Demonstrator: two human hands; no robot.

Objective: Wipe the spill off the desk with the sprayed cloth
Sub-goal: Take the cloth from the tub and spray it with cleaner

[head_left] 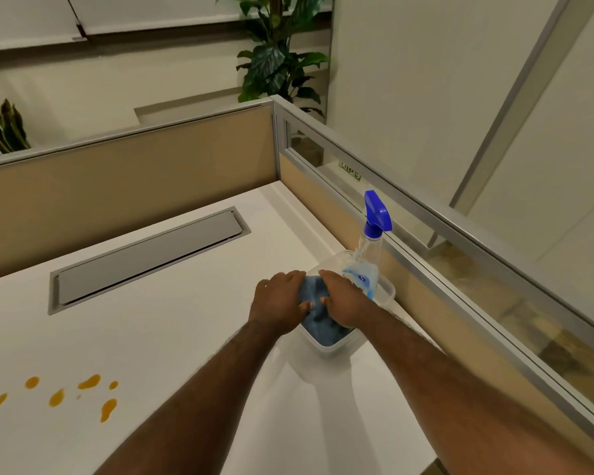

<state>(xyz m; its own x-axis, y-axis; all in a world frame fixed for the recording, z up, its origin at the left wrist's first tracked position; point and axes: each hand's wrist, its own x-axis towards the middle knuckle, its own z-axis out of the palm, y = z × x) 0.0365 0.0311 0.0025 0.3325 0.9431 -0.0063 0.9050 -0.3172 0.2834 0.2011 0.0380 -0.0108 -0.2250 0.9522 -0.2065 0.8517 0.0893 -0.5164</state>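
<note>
A blue cloth (324, 326) lies bunched in a clear plastic tub (333, 349) at the right side of the white desk (172, 323). My left hand (279, 305) and my right hand (344, 301) both rest on the cloth, fingers curled into it. A clear spray bottle (367, 265) with a blue trigger head stands at the tub's far end. Several orange spill drops (93, 382) lie on the desk at the near left, well apart from both hands.
A grey cable-tray lid (144, 258) is set flush into the desk behind the spill. Beige partition panels (127, 173) with metal rails wall the desk at the back and right. Potted plants stand beyond the partition.
</note>
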